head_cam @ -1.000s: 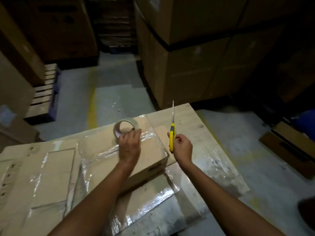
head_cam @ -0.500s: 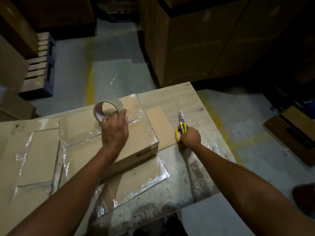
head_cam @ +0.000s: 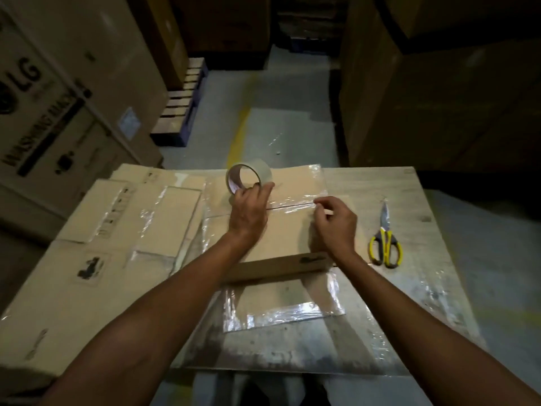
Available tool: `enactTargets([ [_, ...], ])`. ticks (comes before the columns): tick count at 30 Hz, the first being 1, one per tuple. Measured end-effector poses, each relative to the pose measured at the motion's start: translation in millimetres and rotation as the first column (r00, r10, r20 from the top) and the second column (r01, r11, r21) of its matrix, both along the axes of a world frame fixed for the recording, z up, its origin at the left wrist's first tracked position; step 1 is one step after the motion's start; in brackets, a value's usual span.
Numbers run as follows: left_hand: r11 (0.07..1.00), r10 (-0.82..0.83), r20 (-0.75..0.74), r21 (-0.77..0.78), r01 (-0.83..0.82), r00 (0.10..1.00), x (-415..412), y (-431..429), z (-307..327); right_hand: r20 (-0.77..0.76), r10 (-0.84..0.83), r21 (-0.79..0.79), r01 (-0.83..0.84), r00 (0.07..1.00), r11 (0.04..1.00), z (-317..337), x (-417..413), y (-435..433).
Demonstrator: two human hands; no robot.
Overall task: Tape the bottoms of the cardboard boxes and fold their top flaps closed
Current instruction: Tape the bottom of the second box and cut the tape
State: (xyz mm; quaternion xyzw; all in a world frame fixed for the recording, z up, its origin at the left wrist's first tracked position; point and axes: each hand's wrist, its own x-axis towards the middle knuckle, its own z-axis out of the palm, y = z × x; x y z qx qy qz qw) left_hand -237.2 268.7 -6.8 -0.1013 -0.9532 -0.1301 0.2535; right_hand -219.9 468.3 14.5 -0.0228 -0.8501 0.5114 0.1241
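Right hand (head_cam: 336, 222) pinches, fingers curled, what looks like the tape's free end at the centre seam of the cardboard box (head_cam: 287, 238), which lies low on the table (head_cam: 424, 288). Left hand (head_cam: 248, 213) grips the tape roll (head_cam: 249, 174) just beyond, standing on the box's far half. Scissors (head_cam: 385, 244) lie to the right, apart. If the pinch slips, the stretched strip could twist, wrinkle or land off the seam.

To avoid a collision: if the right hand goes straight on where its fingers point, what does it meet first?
Probably the left hand, which grips the tape roll; depth is unclear.
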Motion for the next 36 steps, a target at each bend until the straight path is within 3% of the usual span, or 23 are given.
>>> enactTargets([
  [4,0.981,0.167,0.015,0.099,-0.168,0.986,20.2,-69.4,-0.1,-0.092,0.294,0.089,-0.286,0.951,0.954,-10.9,25.8,-92.5],
  [6,0.93,0.255,0.082,0.254,-0.268,0.963,31.9,-91.5,-1.4,-0.101,0.445,0.174,-0.424,0.89,0.889,-19.2,32.2,-129.4],
  [8,0.799,0.318,0.199,0.47,-0.375,0.927,38.2,-100.9,1.6,-0.078,0.587,0.305,-0.541,0.806,0.784,-25.9,34.9,-152.6],
  [11,0.539,0.334,0.319,0.707,-0.457,0.887,31.8,-117.9,-0.2,-0.014,0.702,0.665,-0.517,0.712,0.538,-34.5,35.6,-168.8],
  [13,0.39,0.277,0.383,0.793,-0.468,0.881,25.9,-130.1,-2.6,0.054,0.726,0.774,-0.488,0.686,0.404,-36.8,36.1,-168.5],
  [15,0.333,0.211,0.448,0.803,-0.495,0.869,25.4,-139.8,-4.1,0.073,0.744,0.822,-0.463,0.664,0.332,-38.6,37.8,-170.0],
  [22,0.384,0.196,0.443,0.786,-0.485,0.875,28.1,-140.7,-9.3,0.096,0.781,0.872,-0.43,0.618,0.233,-34.0,40.0,-172.8],
  [25,0.458,0.218,0.396,0.766,-0.451,0.892,33.3,-135.3,-11.3,0.108,0.746,0.894,-0.393,0.657,0.216,-30.7,49.7,-179.8],
  [29,0.541,0.231,0.307,0.748,-0.384,0.923,38.7,-132.3,-6.7,0.13,0.659,0.898,-0.37,0.741,0.239,-36.8,66.5,-198.3],
  [36,0.641,0.207,0.319,0.67,-0.374,0.925,45.6,-129.9,1.7,0.119,0.647,0.878,-0.383,0.753,0.286,-43.3,68.8,-195.8],
])
